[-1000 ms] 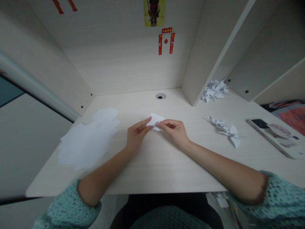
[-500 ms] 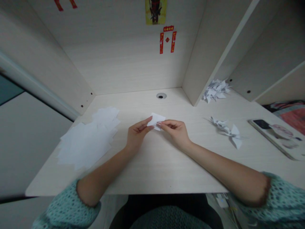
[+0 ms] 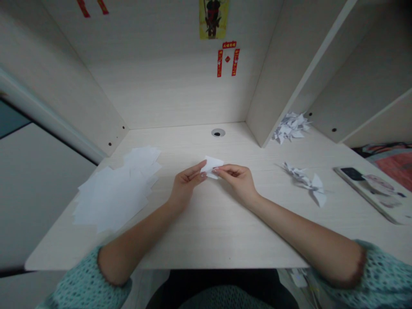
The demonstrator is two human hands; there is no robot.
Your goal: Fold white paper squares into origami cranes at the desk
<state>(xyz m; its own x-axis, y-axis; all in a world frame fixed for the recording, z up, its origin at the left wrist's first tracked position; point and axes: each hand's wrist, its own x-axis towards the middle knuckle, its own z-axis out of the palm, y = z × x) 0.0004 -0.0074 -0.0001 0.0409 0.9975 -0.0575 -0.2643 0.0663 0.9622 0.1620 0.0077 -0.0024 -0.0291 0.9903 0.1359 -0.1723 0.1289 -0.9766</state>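
Observation:
A small piece of folded white paper (image 3: pixel 212 163) is held between my two hands, over the middle of the desk. My left hand (image 3: pixel 187 183) pinches its left side between thumb and fingers. On the right, my right hand (image 3: pixel 237 178) grips its lower right edge with thumb and forefinger. Part of the paper is hidden behind the fingertips, so its exact folds cannot be made out. To the left lies a spread stack of white paper sheets (image 3: pixel 112 193). Right of my right hand are several folded paper pieces (image 3: pixel 304 180), pointed in shape.
A heap of folded white paper (image 3: pixel 291 126) sits beyond the upright divider (image 3: pixel 273 94). A phone in a patterned case (image 3: pixel 373 193) lies at the right, near a red cloth (image 3: pixel 394 165). The back panel has a round cable hole (image 3: pixel 218 133) in front of it.
The whole view has shifted slightly, with the wall and desk lower in the picture. Both hands keep their pinch on the folded paper, with only slight finger movement.

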